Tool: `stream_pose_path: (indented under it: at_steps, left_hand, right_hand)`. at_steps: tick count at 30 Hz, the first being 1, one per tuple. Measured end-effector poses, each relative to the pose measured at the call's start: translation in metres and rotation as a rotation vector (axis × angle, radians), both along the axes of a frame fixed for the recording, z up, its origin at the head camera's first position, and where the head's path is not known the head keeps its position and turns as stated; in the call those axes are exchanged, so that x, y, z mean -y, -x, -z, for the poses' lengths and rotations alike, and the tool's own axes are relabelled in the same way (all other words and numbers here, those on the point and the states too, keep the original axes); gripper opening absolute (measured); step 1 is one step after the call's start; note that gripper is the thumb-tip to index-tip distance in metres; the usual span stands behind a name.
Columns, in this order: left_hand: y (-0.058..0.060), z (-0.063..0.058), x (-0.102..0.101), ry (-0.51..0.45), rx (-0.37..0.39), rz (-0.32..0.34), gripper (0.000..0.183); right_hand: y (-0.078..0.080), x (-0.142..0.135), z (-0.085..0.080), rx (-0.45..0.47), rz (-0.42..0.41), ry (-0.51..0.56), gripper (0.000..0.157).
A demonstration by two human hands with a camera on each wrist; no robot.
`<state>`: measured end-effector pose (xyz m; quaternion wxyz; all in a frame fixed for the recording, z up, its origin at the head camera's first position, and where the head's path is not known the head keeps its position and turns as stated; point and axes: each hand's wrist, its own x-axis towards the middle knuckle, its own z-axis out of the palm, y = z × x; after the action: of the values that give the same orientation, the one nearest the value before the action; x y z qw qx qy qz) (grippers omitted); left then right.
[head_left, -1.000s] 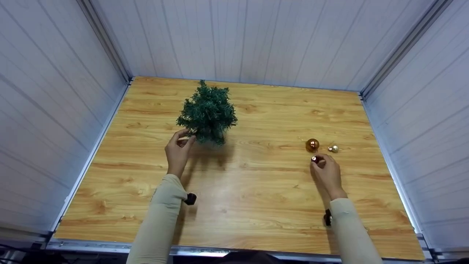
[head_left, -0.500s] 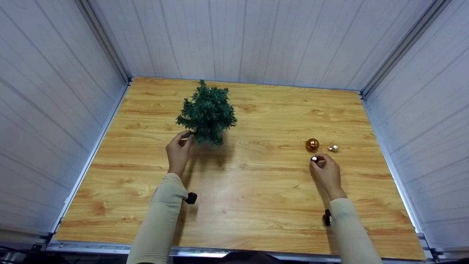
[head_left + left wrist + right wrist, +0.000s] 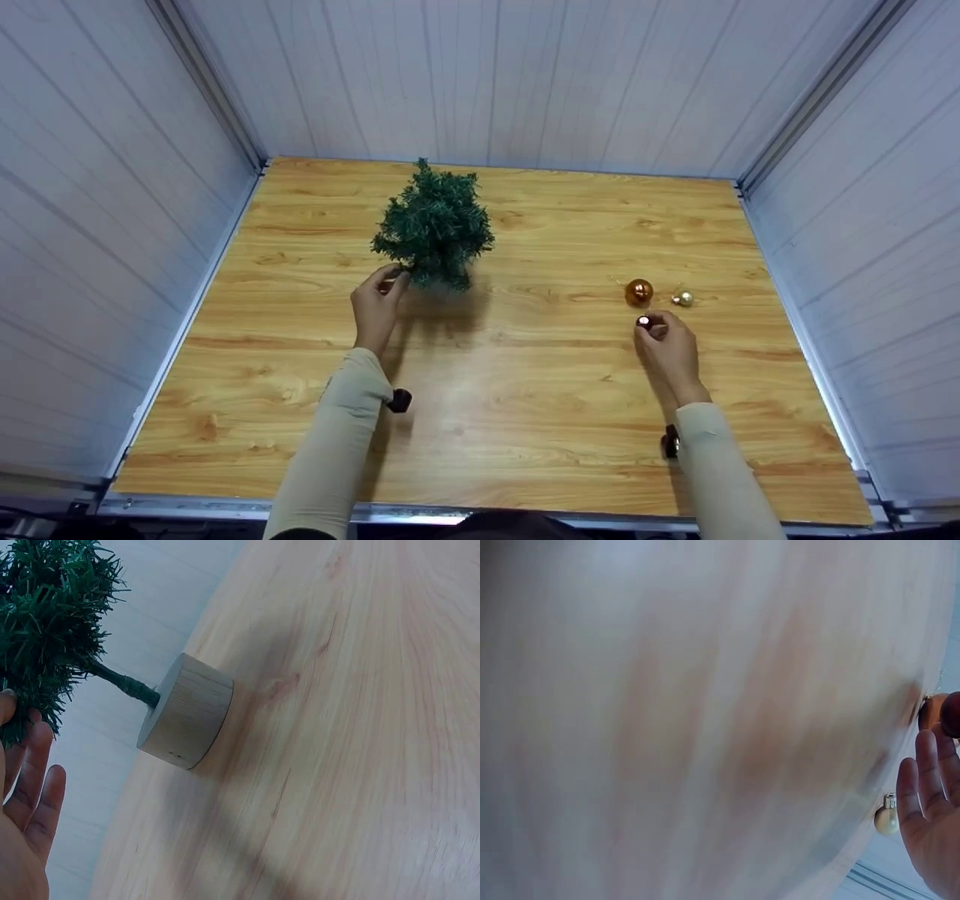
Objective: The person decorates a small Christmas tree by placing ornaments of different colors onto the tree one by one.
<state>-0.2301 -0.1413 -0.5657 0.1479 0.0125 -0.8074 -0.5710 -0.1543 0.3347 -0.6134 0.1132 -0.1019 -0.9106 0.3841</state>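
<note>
A small artificial Christmas tree [image 3: 435,225] stands left of the table's middle on a round wooden base [image 3: 189,711], seen in the left wrist view. My left hand [image 3: 377,306] pinches a low branch tip on its near left side between thumb and forefinger; the other fingers are loosely spread. On the right, my right hand [image 3: 673,352] pinches a small dark red bauble [image 3: 643,322] just above the table. Just beyond it lie an amber bauble [image 3: 639,292] and a smaller pale gold bauble [image 3: 683,298].
The wood-grain table [image 3: 525,420] has white panel walls [image 3: 517,82] at its back and both sides. A metal rail [image 3: 420,515] runs along its front edge. Black wrist cameras [image 3: 400,400] jut inward from both sleeves.
My left hand and the tree have shifted slightly to the right together. The right hand still holds the dark red bauble in nearly the same place. The head view has tilted a little.
</note>
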Motion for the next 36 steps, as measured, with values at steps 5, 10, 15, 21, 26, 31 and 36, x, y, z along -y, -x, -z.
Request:
stream_pose_path:
  at_steps: [5, 10, 15, 21, 26, 31, 36]
  left_hand:
    - [-0.001, 0.000, -0.003, -0.009, 0.008, 0.010, 0.029]
    - [0.000, -0.001, -0.006, -0.016, 0.002, 0.015, 0.027]
    - [0.001, -0.001, -0.011, -0.019, 0.027, 0.030, 0.030]
    - [0.000, -0.001, -0.017, -0.026, 0.030, 0.038, 0.030]
    - [-0.002, -0.001, -0.022, -0.041, 0.041, 0.056, 0.031]
    - [-0.004, -0.001, -0.028, -0.042, 0.046, 0.069, 0.027]
    - [-0.005, -0.001, -0.034, -0.047, 0.037, 0.065, 0.022]
  right_hand:
    - [-0.002, 0.002, 0.000, 0.002, 0.007, 0.008, 0.028]
    - [-0.002, 0.008, -0.002, 0.004, 0.004, 0.020, 0.028]
    - [-0.003, 0.011, -0.003, 0.005, -0.003, 0.027, 0.027]
    - [-0.004, 0.013, -0.002, -0.005, -0.004, 0.026, 0.027]
    - [-0.003, 0.015, -0.002, -0.018, -0.006, 0.017, 0.028]
    - [-0.003, 0.016, -0.001, -0.014, -0.004, 0.006, 0.028]
    - [-0.004, 0.015, -0.001, -0.007, -0.016, 0.004, 0.027]
